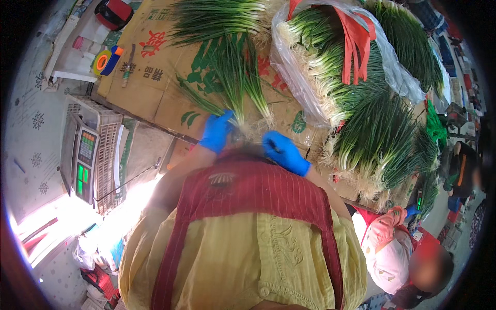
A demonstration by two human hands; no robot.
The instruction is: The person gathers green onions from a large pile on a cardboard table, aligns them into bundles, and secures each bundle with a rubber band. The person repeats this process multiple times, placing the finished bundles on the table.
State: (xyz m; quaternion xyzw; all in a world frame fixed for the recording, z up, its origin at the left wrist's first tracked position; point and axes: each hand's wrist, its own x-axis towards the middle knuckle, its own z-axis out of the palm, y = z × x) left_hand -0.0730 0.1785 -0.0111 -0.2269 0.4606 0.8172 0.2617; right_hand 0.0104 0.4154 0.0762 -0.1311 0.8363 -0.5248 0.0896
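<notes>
My left hand, in a blue glove, is closed around the lower end of a few green onions whose leaves point up and away to the left. Right beside it lies a small bunch of green onions, roots toward me. Another thin bunch rests a little to the right, its pale roots on the cardboard. My right hand, also blue-gloved, hovers near my apron with curled fingers. Motion blur hides whether anything is between them.
Cardboard covers the table. Green onions lie in a large pile, a plastic bag with red ties, and a heap. A tape roll and digital scale are left. A co-worker stands right.
</notes>
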